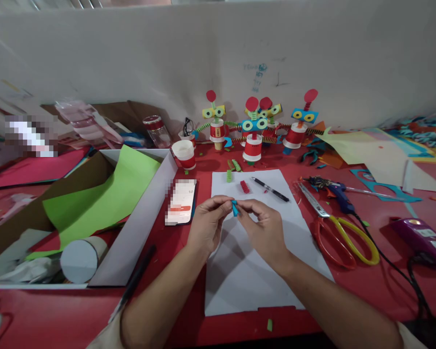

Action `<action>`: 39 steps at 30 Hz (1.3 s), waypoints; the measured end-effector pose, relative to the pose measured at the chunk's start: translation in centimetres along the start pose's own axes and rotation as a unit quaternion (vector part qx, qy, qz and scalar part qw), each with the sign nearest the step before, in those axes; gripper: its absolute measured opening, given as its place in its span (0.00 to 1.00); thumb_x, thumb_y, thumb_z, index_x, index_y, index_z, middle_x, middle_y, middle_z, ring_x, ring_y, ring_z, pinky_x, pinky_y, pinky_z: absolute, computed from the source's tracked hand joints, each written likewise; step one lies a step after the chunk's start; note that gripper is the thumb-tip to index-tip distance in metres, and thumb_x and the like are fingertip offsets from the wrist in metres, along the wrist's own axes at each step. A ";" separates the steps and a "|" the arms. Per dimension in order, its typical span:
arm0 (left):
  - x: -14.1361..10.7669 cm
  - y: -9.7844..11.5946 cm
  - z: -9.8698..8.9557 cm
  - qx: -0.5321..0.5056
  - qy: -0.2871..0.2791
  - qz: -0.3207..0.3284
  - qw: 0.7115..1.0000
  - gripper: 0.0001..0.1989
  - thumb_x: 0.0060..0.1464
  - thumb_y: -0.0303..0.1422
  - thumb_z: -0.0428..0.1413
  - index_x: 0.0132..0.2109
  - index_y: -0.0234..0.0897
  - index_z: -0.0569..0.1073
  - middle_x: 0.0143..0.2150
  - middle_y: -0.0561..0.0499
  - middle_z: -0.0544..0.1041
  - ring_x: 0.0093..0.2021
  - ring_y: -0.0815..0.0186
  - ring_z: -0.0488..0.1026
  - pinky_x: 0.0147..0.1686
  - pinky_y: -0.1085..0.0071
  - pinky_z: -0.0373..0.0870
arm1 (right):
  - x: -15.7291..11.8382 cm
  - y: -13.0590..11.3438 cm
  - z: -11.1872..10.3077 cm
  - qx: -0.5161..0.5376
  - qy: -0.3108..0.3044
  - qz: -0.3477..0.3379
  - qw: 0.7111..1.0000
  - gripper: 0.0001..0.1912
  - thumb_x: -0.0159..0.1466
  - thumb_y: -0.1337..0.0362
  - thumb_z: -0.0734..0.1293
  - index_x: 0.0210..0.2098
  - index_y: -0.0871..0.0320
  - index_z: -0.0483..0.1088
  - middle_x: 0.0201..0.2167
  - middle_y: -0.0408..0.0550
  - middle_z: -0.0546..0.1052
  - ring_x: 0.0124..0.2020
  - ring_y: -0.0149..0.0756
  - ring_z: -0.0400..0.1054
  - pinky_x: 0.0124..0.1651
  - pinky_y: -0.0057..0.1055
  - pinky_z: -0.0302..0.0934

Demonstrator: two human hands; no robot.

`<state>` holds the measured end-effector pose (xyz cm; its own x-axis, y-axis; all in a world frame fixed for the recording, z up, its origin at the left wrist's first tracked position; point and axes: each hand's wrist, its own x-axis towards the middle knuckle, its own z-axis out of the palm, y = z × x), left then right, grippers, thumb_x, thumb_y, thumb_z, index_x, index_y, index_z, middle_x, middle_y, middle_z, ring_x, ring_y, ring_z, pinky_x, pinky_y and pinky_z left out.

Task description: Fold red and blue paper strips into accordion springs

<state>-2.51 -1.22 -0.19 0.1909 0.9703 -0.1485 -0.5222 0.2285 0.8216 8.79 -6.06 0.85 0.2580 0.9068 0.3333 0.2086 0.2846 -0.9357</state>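
Between the fingertips of both hands is a small piece of blue paper (235, 208), folded or bent; its far end is partly hidden by fingers. My left hand (211, 220) pinches it from the left, and my right hand (263, 228) pinches it from the right. Both hover over a white sheet (254, 281) on the red table. Beyond them on the sheet lie a red folded paper spring (244, 187), a green paper spring (228, 175) and a black pen (271, 189).
Right of the sheet lie scissors (327, 218) with red and yellow handles, a glue gun (339, 194) and a purple device (421, 240). A phone (181, 201) and an open box (138, 223) are left. Several paper-cup figures (253, 148) stand behind, beside white cups (184, 152).
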 end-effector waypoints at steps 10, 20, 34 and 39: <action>-0.7 -0.4 0.7 0.033 0.017 0.083 0.996 0.05 0.40 0.29 0.65 0.29 0.37 0.78 0.29 0.53 0.77 0.33 0.70 0.72 0.40 0.71 0.68 | 0.4 0.7 0.0 0.021 -0.011 0.026 0.999 0.07 0.60 0.64 0.67 0.37 0.54 0.76 0.34 0.46 0.79 0.35 0.36 0.72 0.40 0.32 0.66; -0.3 0.0 -0.4 0.162 -0.042 0.144 0.975 0.09 0.43 0.30 0.64 0.36 0.42 0.81 0.36 0.50 0.77 0.39 0.67 0.73 0.42 0.70 0.69 | 1.4 0.8 -0.8 0.073 -0.048 0.070 0.994 0.08 0.58 0.61 0.69 0.37 0.55 0.77 0.32 0.45 0.79 0.34 0.34 0.71 0.39 0.31 0.64; -0.4 0.7 0.0 0.117 -0.033 0.051 0.991 0.07 0.41 0.31 0.66 0.32 0.36 0.81 0.26 0.52 0.78 0.28 0.71 0.71 0.34 0.73 0.68 | 2.0 0.6 -1.1 0.156 -0.053 0.116 0.979 0.06 0.57 0.62 0.69 0.27 0.58 0.73 0.24 0.42 0.74 0.29 0.31 0.68 0.36 0.29 0.62; -0.1 0.8 0.0 0.060 -0.052 -0.011 0.997 0.06 0.40 0.31 0.66 0.29 0.35 0.80 0.25 0.52 0.77 0.25 0.73 0.69 0.30 0.74 0.66 | 2.0 0.7 -1.1 0.158 -0.059 0.120 0.978 0.07 0.59 0.62 0.67 0.27 0.58 0.70 0.22 0.41 0.72 0.26 0.29 0.66 0.34 0.29 0.62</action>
<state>-2.92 -1.11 0.49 0.2902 0.9501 -0.1143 -0.4155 0.2327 0.8793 10.45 -4.39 0.97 0.1501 0.9834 0.1018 -0.1512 0.1246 -0.9806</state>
